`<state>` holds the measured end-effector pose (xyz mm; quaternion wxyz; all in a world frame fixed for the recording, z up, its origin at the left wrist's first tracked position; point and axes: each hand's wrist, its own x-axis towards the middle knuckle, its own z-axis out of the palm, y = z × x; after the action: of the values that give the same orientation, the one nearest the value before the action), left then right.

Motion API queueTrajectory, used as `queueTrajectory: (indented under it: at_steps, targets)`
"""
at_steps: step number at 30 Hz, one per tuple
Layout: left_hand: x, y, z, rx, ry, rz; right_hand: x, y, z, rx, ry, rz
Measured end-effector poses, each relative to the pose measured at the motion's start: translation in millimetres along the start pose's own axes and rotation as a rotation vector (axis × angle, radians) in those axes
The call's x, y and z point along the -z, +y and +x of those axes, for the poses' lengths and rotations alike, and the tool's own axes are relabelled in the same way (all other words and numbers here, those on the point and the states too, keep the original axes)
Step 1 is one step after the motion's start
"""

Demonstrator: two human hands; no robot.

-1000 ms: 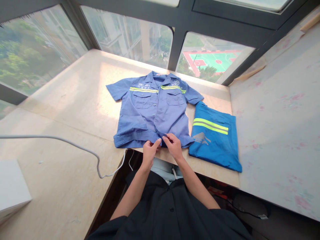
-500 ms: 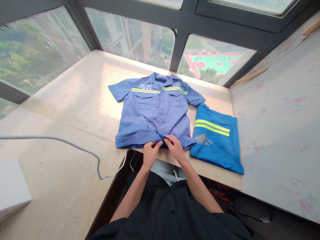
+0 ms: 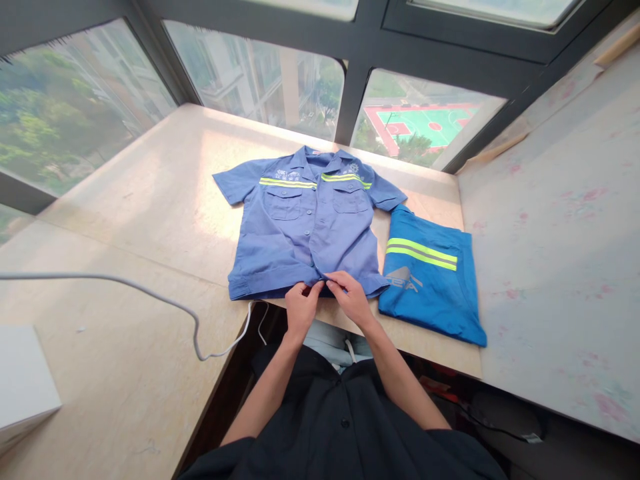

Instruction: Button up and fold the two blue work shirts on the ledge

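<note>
A blue short-sleeved work shirt (image 3: 280, 240) lies front side up, collar toward the window, with yellow reflective bands across the chest and two flapped pockets. At the middle of its bottom hem, my left hand (image 3: 301, 308) pinches the waistband between thumb and fingers. My right hand (image 3: 350, 298) is closed on the other side of the same hem, its fingertips close to the left thumb. The small piece between the fingertips is mostly hidden. Several buttons show along the front placket above my hands.
To the right lies a folded brighter-blue garment (image 3: 430, 280) with a yellow-and-grey stripe, touching the shirt's edge. A grey cable (image 3: 165, 303) crosses the wooden surface (image 3: 125, 373) on the left. A white box (image 3: 25, 377) stands at far left. Papered wall (image 3: 555, 267) borders the right.
Both hands stay at the shirt's hem, with the fingertips shifted slightly against each other. The whole view has moved a little; the garments lie as before.
</note>
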<state>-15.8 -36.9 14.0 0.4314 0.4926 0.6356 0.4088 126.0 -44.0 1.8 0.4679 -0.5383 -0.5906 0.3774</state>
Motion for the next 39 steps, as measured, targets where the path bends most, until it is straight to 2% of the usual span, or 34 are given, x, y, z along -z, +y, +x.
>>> queueTrajectory:
  at_steps: [6,11,14,19,24,30,36,39]
  targets:
    - [1,-5,1,-0.007,0.001,-0.026,4,-8,-4,0.081,-0.081,-0.081]
    - [-2,-29,9,0.092,-0.022,-0.255,3,-13,-6,0.120,-0.140,-0.103]
    - [-5,-37,10,0.132,-0.033,-0.342,-1,-12,-5,0.086,-0.103,-0.076]
    - [-5,-34,7,0.185,-0.060,-0.430,-11,-11,-3,-0.010,0.012,-0.064]
    - [-3,-31,6,0.206,-0.057,-0.434,-18,-10,-4,-0.030,0.096,-0.106]
    - [0,-24,3,0.240,-0.157,-0.459,-16,-7,-5,-0.020,0.119,-0.146]
    - [-4,-30,-2,0.206,-0.075,-0.352,-11,-3,-5,-0.011,0.077,-0.089]
    - [-5,-36,-3,0.176,-0.082,-0.287,-6,-5,-4,-0.017,0.044,-0.102]
